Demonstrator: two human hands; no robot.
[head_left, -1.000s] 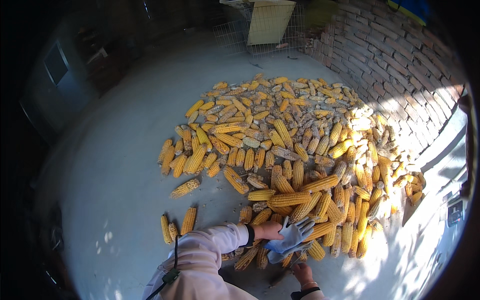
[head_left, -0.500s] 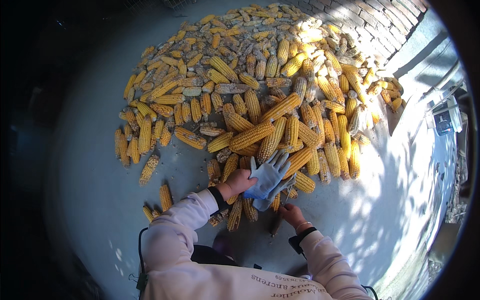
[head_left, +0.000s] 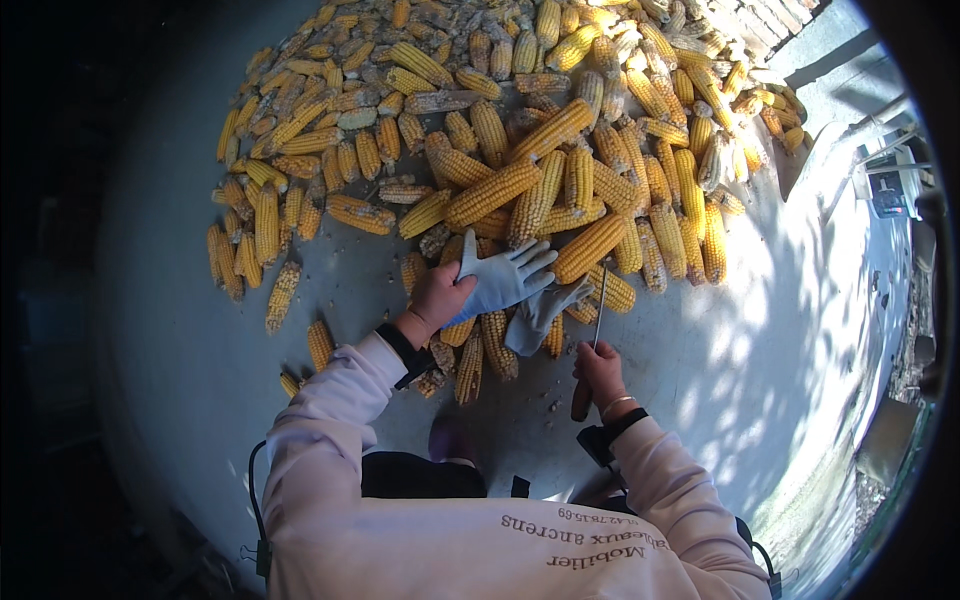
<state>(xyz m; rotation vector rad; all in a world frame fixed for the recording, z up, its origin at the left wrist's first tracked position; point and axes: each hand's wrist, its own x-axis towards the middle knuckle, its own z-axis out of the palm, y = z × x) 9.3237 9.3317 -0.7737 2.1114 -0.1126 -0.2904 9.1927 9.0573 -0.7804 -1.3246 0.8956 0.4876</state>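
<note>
The left hand (head_left: pixel 440 297) pinched a pale-blue cloth glove (head_left: pixel 497 280), its fingers pointing rightward; the right hand (head_left: pixel 600 372) clasped a slim brown-handled metal rod (head_left: pixel 600 312)

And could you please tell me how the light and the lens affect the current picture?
Head view: dappled sunlight brightens the floor at right, near-white in patches; head view: the far left sinks into near-black; head view: left hand, right hand and glove sit in shade, yet readable; head view: fisheye curvature bends the scene toward the dark rim.

Sunlight dapples the floor (head_left: pixel 740 360) at right; far left dark.
</note>
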